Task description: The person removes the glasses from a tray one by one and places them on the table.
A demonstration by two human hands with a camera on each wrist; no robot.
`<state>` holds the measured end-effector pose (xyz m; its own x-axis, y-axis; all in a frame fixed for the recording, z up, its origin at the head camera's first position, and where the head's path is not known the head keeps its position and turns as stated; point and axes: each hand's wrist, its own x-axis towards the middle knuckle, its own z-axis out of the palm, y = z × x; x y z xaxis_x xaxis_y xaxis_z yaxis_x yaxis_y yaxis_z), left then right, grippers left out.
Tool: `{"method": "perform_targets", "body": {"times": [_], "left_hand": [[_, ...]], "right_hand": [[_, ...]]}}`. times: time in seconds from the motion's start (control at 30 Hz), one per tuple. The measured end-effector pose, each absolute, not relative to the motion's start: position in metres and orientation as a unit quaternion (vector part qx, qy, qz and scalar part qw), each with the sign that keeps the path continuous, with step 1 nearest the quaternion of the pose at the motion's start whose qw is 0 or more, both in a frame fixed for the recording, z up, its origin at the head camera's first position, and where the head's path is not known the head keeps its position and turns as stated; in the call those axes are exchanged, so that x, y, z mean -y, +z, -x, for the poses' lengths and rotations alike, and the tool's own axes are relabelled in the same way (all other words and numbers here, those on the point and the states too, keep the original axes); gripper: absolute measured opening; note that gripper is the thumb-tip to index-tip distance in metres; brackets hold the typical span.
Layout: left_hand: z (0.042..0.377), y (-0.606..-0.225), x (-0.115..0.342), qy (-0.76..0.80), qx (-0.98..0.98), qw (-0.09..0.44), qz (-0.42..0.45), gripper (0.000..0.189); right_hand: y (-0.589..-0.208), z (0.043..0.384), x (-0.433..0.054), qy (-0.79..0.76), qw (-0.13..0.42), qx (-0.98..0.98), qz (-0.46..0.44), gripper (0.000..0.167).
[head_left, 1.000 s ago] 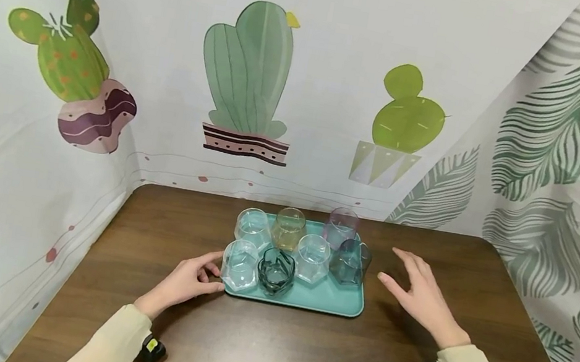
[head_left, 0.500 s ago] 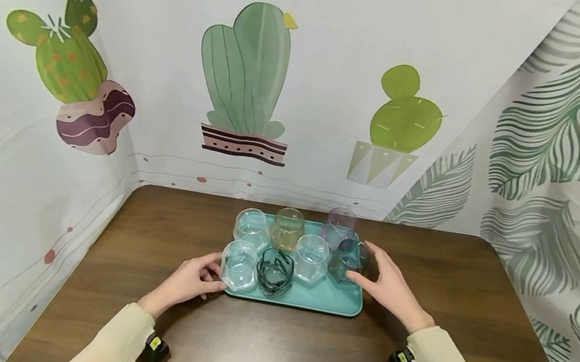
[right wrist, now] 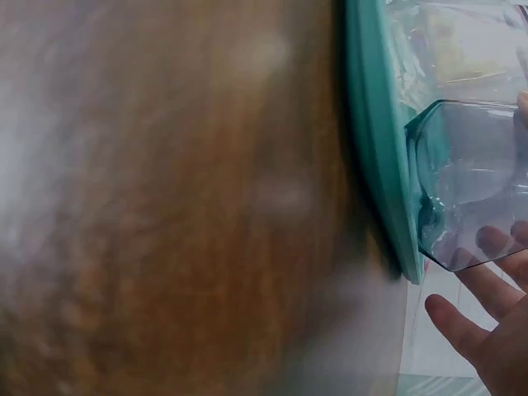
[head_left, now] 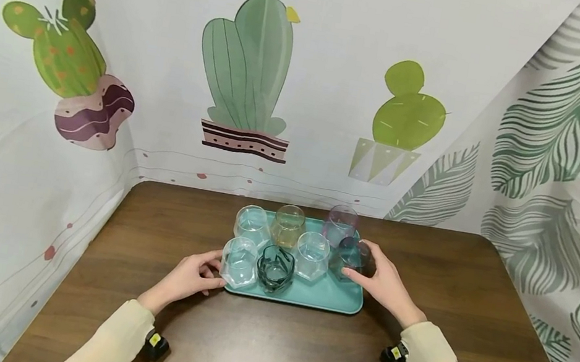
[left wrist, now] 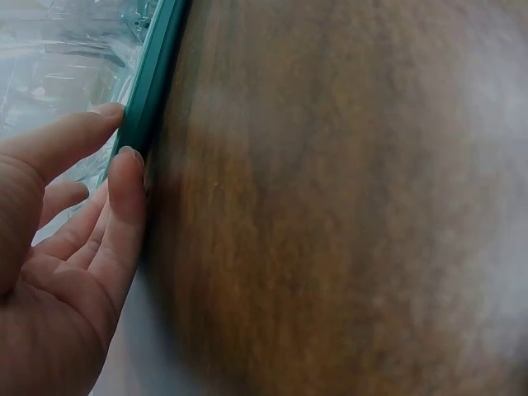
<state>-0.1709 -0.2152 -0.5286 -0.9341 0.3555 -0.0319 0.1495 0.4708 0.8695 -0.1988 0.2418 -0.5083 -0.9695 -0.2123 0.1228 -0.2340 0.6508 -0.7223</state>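
Observation:
A grey tinted drinking glass [head_left: 350,259] stands at the right side of a teal tray [head_left: 328,299]. My right hand [head_left: 384,283] grips this glass, thumb at its front and fingers around the far right side; in the right wrist view, fingertips show beside and through the tinted glass [right wrist: 474,181]. At the tray's near left corner, my left hand [head_left: 188,275] holds the edge with thumb and fingers, close to a clear glass [head_left: 240,262]. In the left wrist view the thumb touches the tray rim [left wrist: 153,82]; part of the hand's contact is hidden.
Other glasses crowd the tray: a dark ridged one [head_left: 275,269], a yellowish one [head_left: 289,226], a purple-tinted one [head_left: 341,225] and further clear ones [head_left: 312,256]. Beneath lies a brown wooden table [head_left: 264,352], with a cactus-patterned wall covering [head_left: 332,87] behind it.
My right hand has moved left from beside the tray and taken hold of the grey glass. The left hand stays at the tray corner; the glasses stand where they were.

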Motion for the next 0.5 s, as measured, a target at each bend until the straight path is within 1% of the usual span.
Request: {"method": "perform_targets", "body": {"times": [0.2, 0.5], "left_hand": [[0.1714, -0.5293, 0.2144, 0.505, -0.844, 0.098, -0.153, 0.07], [0.1707, -0.5262, 0.209, 0.491, -0.856, 0.084, -0.141, 0.066]], "right_hand": [[-0.5081, 0.1962, -0.2427, 0.419, 0.047, 0.897, -0.135, 0.08], [-0.5032, 0.1931, -0.2495, 0.449, 0.064, 0.883, -0.118, 0.075]]}}
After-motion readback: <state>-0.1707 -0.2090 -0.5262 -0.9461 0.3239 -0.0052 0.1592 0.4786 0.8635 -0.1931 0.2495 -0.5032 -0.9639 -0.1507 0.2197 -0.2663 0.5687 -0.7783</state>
